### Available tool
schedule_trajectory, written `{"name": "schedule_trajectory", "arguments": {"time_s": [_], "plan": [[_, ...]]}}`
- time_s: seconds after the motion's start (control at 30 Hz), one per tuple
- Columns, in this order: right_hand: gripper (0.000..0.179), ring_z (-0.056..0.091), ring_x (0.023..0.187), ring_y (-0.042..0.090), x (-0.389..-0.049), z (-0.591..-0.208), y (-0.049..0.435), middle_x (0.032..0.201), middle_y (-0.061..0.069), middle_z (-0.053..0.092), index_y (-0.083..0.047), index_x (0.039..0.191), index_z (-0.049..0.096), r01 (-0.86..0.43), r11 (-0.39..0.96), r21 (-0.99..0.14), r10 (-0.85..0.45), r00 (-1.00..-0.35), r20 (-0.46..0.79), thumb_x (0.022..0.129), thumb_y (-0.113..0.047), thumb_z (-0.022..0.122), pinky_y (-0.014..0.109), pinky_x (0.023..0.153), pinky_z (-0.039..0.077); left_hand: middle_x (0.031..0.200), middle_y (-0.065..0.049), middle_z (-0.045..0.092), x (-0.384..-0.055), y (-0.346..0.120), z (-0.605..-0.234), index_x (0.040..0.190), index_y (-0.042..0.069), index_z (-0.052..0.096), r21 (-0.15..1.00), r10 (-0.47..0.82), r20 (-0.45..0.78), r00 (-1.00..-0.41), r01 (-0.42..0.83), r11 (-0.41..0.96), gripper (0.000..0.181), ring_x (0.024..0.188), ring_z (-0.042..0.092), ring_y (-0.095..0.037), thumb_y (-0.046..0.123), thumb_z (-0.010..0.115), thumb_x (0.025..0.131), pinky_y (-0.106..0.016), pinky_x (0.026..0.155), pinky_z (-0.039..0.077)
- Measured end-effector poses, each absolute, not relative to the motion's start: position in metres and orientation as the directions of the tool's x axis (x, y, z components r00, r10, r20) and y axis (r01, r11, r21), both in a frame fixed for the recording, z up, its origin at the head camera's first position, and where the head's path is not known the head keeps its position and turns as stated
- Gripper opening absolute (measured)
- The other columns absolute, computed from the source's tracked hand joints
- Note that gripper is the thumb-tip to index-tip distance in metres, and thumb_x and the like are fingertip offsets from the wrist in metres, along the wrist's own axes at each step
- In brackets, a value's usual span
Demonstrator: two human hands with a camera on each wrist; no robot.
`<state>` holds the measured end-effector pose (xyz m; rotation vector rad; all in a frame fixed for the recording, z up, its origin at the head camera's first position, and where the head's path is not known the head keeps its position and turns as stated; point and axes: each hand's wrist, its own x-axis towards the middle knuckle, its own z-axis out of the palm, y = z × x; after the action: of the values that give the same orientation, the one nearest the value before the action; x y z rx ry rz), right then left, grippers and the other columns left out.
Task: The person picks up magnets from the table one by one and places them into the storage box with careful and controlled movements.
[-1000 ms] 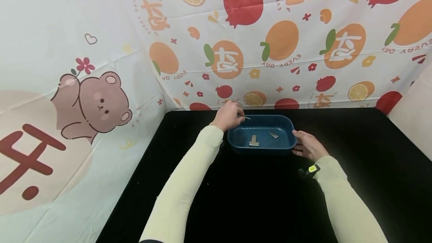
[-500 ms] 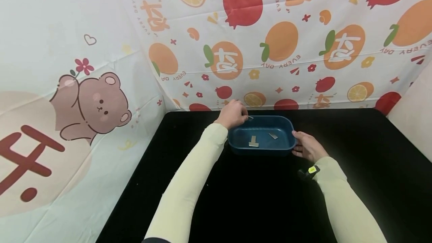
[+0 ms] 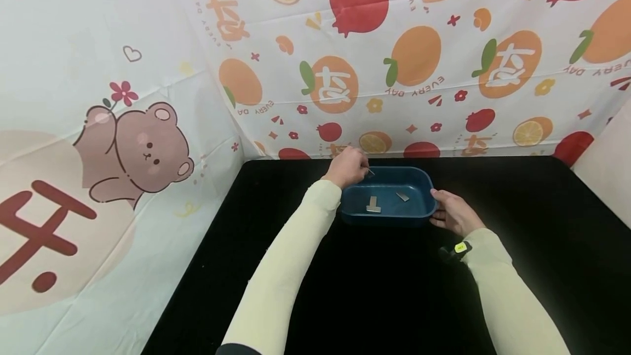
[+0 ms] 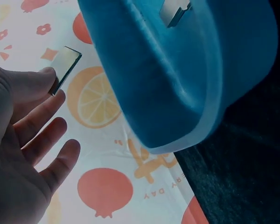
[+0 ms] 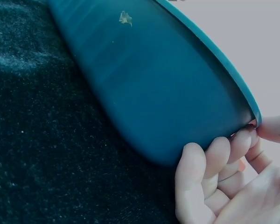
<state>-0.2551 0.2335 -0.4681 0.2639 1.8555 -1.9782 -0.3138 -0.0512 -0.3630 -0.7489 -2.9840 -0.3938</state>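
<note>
My left hand (image 3: pixel 347 167) pinches a small flat silver metal plate (image 4: pixel 66 67) between thumb and index finger, with the other fingers loosely spread. It is above the far left corner of a blue plastic tub (image 3: pixel 389 216); in the head view only the plate's thin edge shows past my fingertips. At the tub's right end my right hand (image 3: pixel 455 212) grips the rim, the thumb on top and the fingers curled under against the outer wall (image 5: pixel 168 93). Inside the tub, two metal plates (image 3: pixel 373 209) form a T shape near the front wall, and another plate (image 3: pixel 402 196) lies slanted to the right.
The tub stands on a black cloth-covered table (image 3: pixel 394 289), near its back edge. A fruit-print curtain (image 3: pixel 276 86) hangs right behind, and a bear-print sheet (image 3: pixel 148 147) covers the left side. A dark wrist device with a yellow label (image 3: pixel 460 247) sits at the right cuff.
My left hand has moved a little to the right with the metal plate, along the tub's far left rim. The right hand keeps its grip, and the plates in the tub stay put.
</note>
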Motion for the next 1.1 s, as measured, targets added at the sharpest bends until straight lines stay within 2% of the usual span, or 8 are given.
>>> {"name": "schedule_trajectory", "arguments": {"time_s": [0.17,0.5,0.67,0.9,1.1], "plan": [[0.023,0.063,0.079,0.008,-0.255,-0.466,0.232,0.079,-0.011,0.063,-0.026,0.097,0.054,0.409,-0.022,-0.912,-0.174,-0.900,-0.400,0.102,-0.048,0.048,0.029,0.080,0.053,0.102,-0.001,0.074,-0.315,-0.048,-0.366,0.097,0.012,0.080,0.259,0.436,0.080,-0.896,0.441,0.859,0.018,0.105,0.059,-0.017,0.018,0.063,0.096,-0.034,0.091,0.056],[0.024,0.063,0.078,0.008,-0.253,-0.471,0.230,0.079,-0.010,0.062,-0.023,0.100,0.055,0.427,-0.029,-0.904,-0.168,-0.893,-0.417,0.102,-0.046,0.048,0.029,0.080,0.054,0.096,-0.002,0.077,-0.319,-0.037,-0.381,0.098,0.011,0.080,0.310,0.462,0.022,-0.887,0.445,0.840,0.016,0.080,0.066,-0.014,0.020,0.067,0.094,-0.030,0.078,0.060],[0.026,0.063,0.078,0.009,-0.253,-0.471,0.230,0.080,-0.009,0.062,-0.022,0.102,0.054,0.421,-0.022,-0.907,-0.168,-0.896,-0.411,0.102,-0.047,0.048,0.029,0.080,0.054,0.097,-0.002,0.076,-0.319,-0.033,-0.379,0.100,0.012,0.080,0.310,0.450,-0.016,-0.893,0.423,0.851,0.016,0.080,0.065,-0.014,0.022,0.068,0.094,-0.029,0.077,0.059],[0.028,0.062,0.080,0.009,-0.254,-0.470,0.232,0.081,-0.008,0.062,-0.021,0.102,0.054,0.416,-0.018,-0.909,-0.156,-0.899,-0.409,0.101,-0.049,0.049,0.029,0.080,0.054,0.104,-0.002,0.075,-0.322,-0.028,-0.370,0.103,0.014,0.078,0.315,0.411,-0.103,-0.906,0.363,0.877,0.017,0.086,0.065,-0.015,0.024,0.068,0.094,-0.033,0.085,0.058],[0.025,0.062,0.076,0.009,-0.255,-0.468,0.234,0.078,-0.009,0.062,-0.022,0.101,0.055,0.418,-0.030,-0.908,-0.142,-0.901,-0.410,0.102,-0.046,0.049,0.029,0.079,0.054,0.102,-0.003,0.075,-0.326,-0.022,-0.369,0.102,0.014,0.079,0.353,0.404,-0.132,-0.905,0.338,0.872,0.016,0.086,0.065,-0.017,0.024,0.069,0.094,-0.034,0.083,0.058]]}}
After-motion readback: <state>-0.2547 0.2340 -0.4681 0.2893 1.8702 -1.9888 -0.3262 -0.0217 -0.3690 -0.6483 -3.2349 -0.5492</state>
